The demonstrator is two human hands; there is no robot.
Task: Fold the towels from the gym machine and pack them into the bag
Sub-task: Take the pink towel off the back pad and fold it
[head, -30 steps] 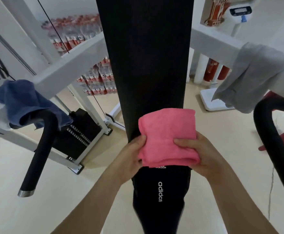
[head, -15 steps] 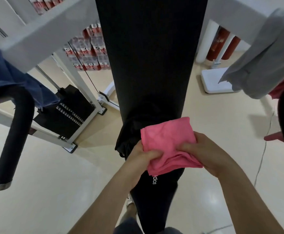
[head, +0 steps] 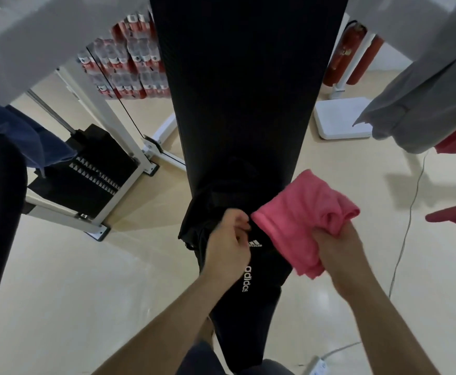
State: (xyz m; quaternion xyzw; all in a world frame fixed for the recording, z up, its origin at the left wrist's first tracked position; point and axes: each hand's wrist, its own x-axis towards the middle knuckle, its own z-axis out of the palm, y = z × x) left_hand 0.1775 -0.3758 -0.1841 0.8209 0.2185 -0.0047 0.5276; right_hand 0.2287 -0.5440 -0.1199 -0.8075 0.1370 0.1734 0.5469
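Pink towel [head: 300,220] folded, hovering just right of bag [head: 264,261]; right grip [head: 335,250] clenching its near edge. Left grip [head: 228,244] pinching bag's rim. Packing step seemingly starting; next move calling for wider mouth, towel going in fold-first. Bundle near square, long axis unclear; rounded fold facing bag. Bag hanging at bench [head: 243,90] end.

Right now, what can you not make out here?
Head view:
Opening of the black adidas fabric bag, hidden by the left hand.
Dark blue cloth towel, cut by the left edge.
Grey cloth towel, cut by the right edge.
Red object, cut by the right edge.
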